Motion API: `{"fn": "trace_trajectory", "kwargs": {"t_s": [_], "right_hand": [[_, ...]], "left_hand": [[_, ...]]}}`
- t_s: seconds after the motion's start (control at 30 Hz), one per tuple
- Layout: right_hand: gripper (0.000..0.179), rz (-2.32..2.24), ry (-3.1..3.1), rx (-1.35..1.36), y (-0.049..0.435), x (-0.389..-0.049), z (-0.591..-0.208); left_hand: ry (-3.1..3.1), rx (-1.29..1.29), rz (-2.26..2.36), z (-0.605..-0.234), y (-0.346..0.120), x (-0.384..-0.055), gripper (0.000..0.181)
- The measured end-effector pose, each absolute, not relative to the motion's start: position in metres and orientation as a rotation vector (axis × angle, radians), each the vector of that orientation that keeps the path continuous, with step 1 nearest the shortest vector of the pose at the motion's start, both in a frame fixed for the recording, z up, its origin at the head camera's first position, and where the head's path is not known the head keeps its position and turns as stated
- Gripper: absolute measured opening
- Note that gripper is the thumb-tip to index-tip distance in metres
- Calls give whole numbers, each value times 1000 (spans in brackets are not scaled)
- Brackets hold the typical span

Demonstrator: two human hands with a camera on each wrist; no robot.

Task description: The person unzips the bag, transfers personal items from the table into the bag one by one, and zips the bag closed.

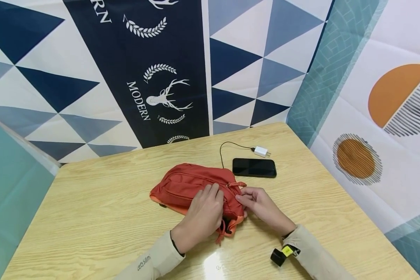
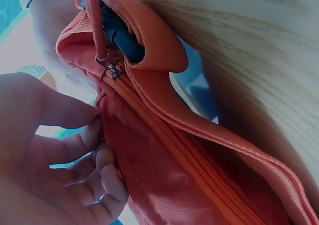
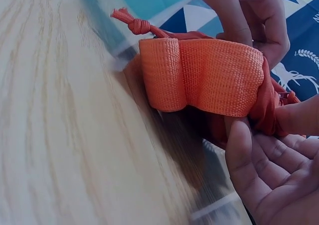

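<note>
A red waist bag [image 1: 185, 179] with orange webbing lies on the wooden table. My left hand [image 1: 203, 210] is over its front near the right end; in the left wrist view, thumb and index finger pinch a fold of the red fabric. Beside that fold runs an orange zipper [image 2: 164, 128], its metal slider carrying a red cord pull [image 2: 97, 31]. At the bag's right end, my right hand [image 1: 260, 204] grips the fabric between thumb and fingers. A folded orange strap [image 3: 219, 75] shows there in the right wrist view. A black buckle [image 2: 124, 42] sits in the webbing.
Behind the bag's right end lies a black smartphone [image 1: 254, 167]. A white plug charger [image 1: 261, 151] rests farther back, its thin black cable [image 1: 227, 144] running down behind the bag. Patterned cloths [image 1: 238, 70] hang behind and beside the table [image 1: 101, 198].
</note>
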State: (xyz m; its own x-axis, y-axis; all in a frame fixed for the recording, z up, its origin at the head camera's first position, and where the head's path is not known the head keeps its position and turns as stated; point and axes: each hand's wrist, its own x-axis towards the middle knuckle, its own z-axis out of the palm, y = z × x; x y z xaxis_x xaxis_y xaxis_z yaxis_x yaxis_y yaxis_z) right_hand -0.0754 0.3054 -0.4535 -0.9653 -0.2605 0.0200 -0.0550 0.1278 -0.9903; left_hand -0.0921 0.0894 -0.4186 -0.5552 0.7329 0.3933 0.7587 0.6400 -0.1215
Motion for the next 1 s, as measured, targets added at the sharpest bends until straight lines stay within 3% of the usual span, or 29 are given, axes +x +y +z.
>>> {"fn": "trace_trajectory", "kwargs": {"t_s": [1.0], "right_hand": [[22, -1914, 2321, -344, 314, -80, -454]], "left_hand": [[-2537, -1162, -336, -401, 58, -93, 8]]}}
